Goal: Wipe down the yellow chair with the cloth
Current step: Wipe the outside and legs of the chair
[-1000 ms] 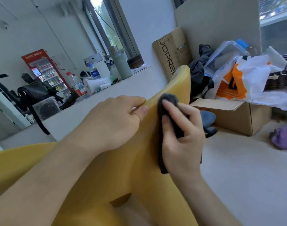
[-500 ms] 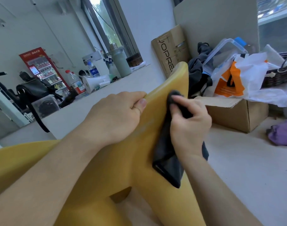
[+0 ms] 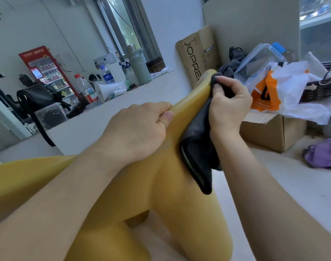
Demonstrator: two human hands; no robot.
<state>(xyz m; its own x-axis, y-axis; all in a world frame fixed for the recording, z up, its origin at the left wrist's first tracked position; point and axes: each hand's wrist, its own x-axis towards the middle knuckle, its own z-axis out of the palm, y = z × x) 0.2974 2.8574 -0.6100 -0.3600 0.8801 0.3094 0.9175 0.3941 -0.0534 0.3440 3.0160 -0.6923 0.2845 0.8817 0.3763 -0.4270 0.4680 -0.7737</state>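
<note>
Against the view from half a second ago, my left hand (image 3: 140,129) still clamps the rim of the yellow chair (image 3: 170,185), thumb curled over the edge and knuckles bunched. My right hand (image 3: 228,104) has slid farther up that rim and now sits almost at its far tip, fingers pinched round the cloth (image 3: 198,147). More of that dark fabric now hangs loose under the wrist, draped against the chair's outer face. The hands are apart, with bare yellow rim between them. On the white surface (image 3: 96,129) at the left, a clear plastic box (image 3: 49,117) holds something dark that I cannot identify, just beside a black bag (image 3: 34,97). Further along stand a water bottle (image 3: 85,87) and a grey-green flask (image 3: 140,66). Right of the chair, an open cardboard box (image 3: 272,132) sits on the floor. An orange-and-white plastic bag (image 3: 270,91) spills over its top and hides whatever is inside. A clear lidded tub (image 3: 258,63) lies tilted on the pile above, and I cannot tell its contents. A wicker basket (image 3: 322,87) shows at the far right, partly covered by the bag. The chair lies close under me, its long axis running from the bottom left of my view up and away to the right. Its tip points toward a tall standing carton (image 3: 196,55) against the wall.
</note>
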